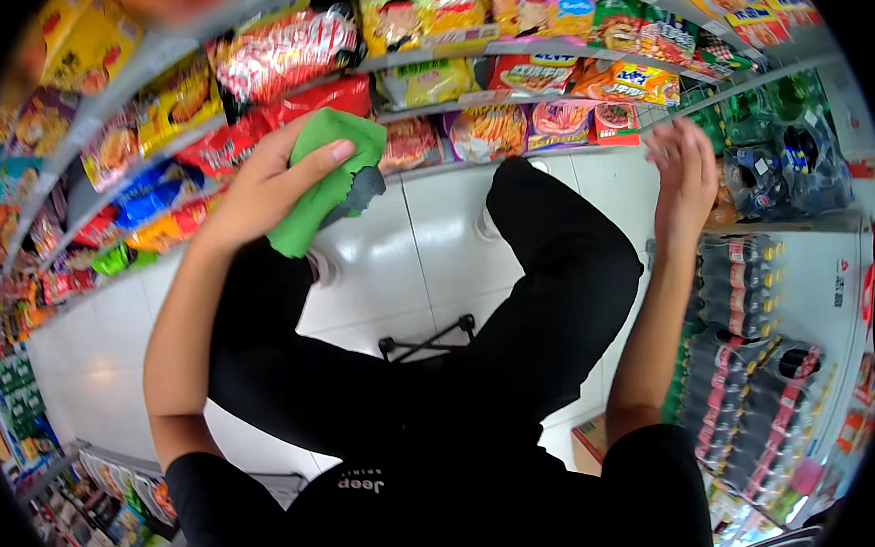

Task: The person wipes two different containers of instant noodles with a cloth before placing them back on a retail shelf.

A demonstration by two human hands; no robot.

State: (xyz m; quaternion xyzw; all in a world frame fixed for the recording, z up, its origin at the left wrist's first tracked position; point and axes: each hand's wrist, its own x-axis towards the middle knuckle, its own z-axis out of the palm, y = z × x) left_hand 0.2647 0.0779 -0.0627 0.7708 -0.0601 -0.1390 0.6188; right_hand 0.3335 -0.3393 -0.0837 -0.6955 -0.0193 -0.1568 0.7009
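My left hand (266,184) grips a folded green cloth (309,217), thumb on top, in front of red snack packets on the lower shelf. A torn-edged dark grey patch (365,192) shows along the cloth's right side. Raised at the right, my right hand (684,168) has its fingers apart and holds nothing; it is nearest to the shelf's right end and the wrapped bottles. Between the hands, instant noodle packets (489,131) line the bottom shelf.
Shelves with bagged noodles (423,17) curve across the top and left. Shrink-wrapped bottle packs (727,396) stand at the right. My bent knees are over the white tiled floor (407,272), with a folding stool's legs (426,340) between them. A wire rack (73,454) is at lower left.
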